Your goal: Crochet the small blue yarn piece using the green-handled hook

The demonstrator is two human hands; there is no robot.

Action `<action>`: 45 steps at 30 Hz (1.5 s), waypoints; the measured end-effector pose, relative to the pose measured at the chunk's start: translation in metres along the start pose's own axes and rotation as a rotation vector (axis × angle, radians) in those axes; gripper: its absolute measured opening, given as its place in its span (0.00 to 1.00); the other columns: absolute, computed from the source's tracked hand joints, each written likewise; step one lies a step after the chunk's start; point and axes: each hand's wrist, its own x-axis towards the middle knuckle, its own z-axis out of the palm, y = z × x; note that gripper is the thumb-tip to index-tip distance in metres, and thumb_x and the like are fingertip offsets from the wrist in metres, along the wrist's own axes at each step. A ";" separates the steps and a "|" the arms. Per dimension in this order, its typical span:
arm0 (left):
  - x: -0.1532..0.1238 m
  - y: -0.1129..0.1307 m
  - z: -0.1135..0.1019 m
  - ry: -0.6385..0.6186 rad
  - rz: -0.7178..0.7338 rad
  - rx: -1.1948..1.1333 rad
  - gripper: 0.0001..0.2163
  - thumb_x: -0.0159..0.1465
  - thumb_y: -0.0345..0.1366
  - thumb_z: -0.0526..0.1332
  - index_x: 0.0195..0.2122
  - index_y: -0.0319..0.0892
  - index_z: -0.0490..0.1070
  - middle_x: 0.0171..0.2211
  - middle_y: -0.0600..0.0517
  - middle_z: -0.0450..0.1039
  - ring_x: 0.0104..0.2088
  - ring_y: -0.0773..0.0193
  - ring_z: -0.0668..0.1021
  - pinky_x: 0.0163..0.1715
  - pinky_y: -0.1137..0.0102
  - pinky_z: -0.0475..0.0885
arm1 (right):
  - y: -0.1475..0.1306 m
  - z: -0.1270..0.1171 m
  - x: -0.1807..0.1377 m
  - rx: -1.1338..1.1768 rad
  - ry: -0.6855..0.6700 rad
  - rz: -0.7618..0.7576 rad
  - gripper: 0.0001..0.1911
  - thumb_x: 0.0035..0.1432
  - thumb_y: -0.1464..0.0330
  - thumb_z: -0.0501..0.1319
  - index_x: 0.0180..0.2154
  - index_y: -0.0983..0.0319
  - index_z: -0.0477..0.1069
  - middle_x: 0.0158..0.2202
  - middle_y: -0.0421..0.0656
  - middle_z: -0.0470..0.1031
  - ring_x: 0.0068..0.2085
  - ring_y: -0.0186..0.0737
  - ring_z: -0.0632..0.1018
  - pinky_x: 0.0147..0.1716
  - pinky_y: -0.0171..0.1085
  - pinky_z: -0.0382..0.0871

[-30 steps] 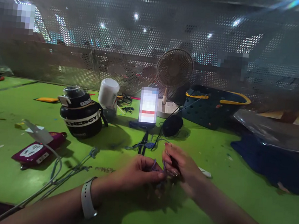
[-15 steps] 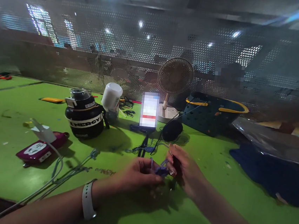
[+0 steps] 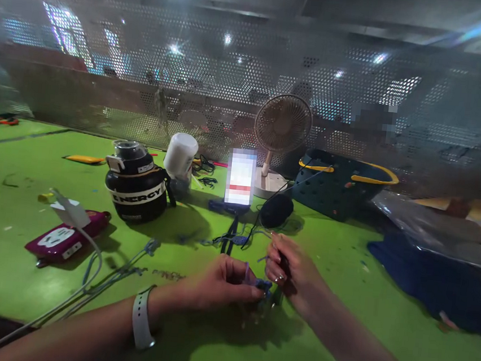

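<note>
My left hand (image 3: 217, 283), with a white wristband (image 3: 141, 317) on its wrist, pinches a small tangle of blue-purple cord (image 3: 261, 285) just above the green table (image 3: 23, 273). My right hand (image 3: 293, 273) is curled close against it on the right and grips a thin dark tool (image 3: 282, 264) that I cannot make out clearly. More blue cord (image 3: 235, 239) lies on the table just beyond both hands.
A black jug (image 3: 136, 183), a white cup (image 3: 180, 155), a lit phone (image 3: 240, 176) on a stand, a small fan (image 3: 280, 129) and a dark basket (image 3: 338, 183) stand at the back. A magenta power strip (image 3: 67, 236) with pale cables (image 3: 98, 280) lies left. Dark cloth under clear plastic (image 3: 441, 262) lies right.
The view has shifted slightly. My hands stay together; the cord bundle has dropped a little lower between my fingers, and my right hand has twisted a bit.
</note>
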 end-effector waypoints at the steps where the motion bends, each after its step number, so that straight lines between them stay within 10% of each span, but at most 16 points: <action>1: 0.000 0.000 0.000 0.017 0.029 0.030 0.12 0.53 0.41 0.72 0.27 0.36 0.76 0.24 0.52 0.77 0.23 0.70 0.76 0.25 0.73 0.71 | -0.001 0.000 -0.002 -0.001 0.000 -0.018 0.21 0.49 0.57 0.70 0.24 0.60 0.60 0.17 0.29 0.63 0.14 0.23 0.60 0.14 0.28 0.56; 7: 0.000 0.011 -0.002 0.141 0.107 -0.019 0.16 0.58 0.37 0.69 0.47 0.42 0.75 0.34 0.50 0.80 0.30 0.66 0.78 0.30 0.71 0.72 | -0.008 -0.004 -0.028 -0.490 -0.191 -0.482 0.16 0.67 0.61 0.53 0.27 0.58 0.64 0.23 0.36 0.68 0.24 0.34 0.71 0.26 0.36 0.65; 14: 0.000 0.012 -0.001 0.193 0.085 -0.251 0.14 0.59 0.40 0.65 0.47 0.44 0.76 0.33 0.49 0.79 0.33 0.62 0.79 0.32 0.68 0.75 | 0.001 -0.007 -0.032 -1.333 -0.446 -1.240 0.10 0.56 0.75 0.54 0.24 0.58 0.59 0.21 0.40 0.69 0.23 0.36 0.65 0.22 0.37 0.53; 22: 0.008 0.011 -0.011 0.466 0.353 -0.077 0.32 0.56 0.35 0.71 0.61 0.45 0.65 0.36 0.50 0.82 0.40 0.63 0.79 0.42 0.71 0.68 | 0.004 0.000 -0.045 -1.456 -0.455 -1.189 0.13 0.61 0.71 0.55 0.24 0.58 0.69 0.20 0.41 0.73 0.20 0.37 0.67 0.19 0.39 0.55; 30: -0.002 0.015 0.004 0.404 0.351 0.144 0.36 0.59 0.38 0.68 0.66 0.45 0.54 0.34 0.51 0.79 0.30 0.66 0.75 0.31 0.73 0.67 | -0.005 -0.005 -0.029 -1.180 -0.018 -0.730 0.12 0.66 0.63 0.54 0.31 0.58 0.70 0.27 0.41 0.74 0.22 0.35 0.68 0.21 0.36 0.59; 33: -0.006 0.012 0.010 0.454 0.405 0.224 0.29 0.57 0.37 0.69 0.60 0.49 0.63 0.36 0.51 0.78 0.31 0.65 0.76 0.29 0.74 0.70 | -0.008 0.003 -0.029 -1.157 -0.065 -0.469 0.17 0.65 0.60 0.56 0.26 0.60 0.68 0.24 0.39 0.71 0.24 0.34 0.69 0.22 0.34 0.60; 41: 0.001 0.008 -0.001 0.434 0.193 0.090 0.24 0.49 0.40 0.75 0.47 0.44 0.72 0.23 0.56 0.76 0.25 0.66 0.76 0.26 0.74 0.70 | 0.019 -0.009 -0.029 -1.714 -0.210 -1.229 0.16 0.66 0.77 0.46 0.30 0.65 0.69 0.24 0.43 0.70 0.24 0.37 0.67 0.21 0.38 0.53; 45: 0.004 0.003 -0.001 0.357 -0.012 -0.186 0.19 0.48 0.38 0.76 0.41 0.42 0.76 0.26 0.53 0.78 0.25 0.67 0.78 0.27 0.74 0.70 | 0.017 -0.014 -0.027 -1.680 -0.172 -1.152 0.19 0.70 0.72 0.44 0.31 0.65 0.69 0.25 0.43 0.71 0.24 0.37 0.67 0.21 0.38 0.53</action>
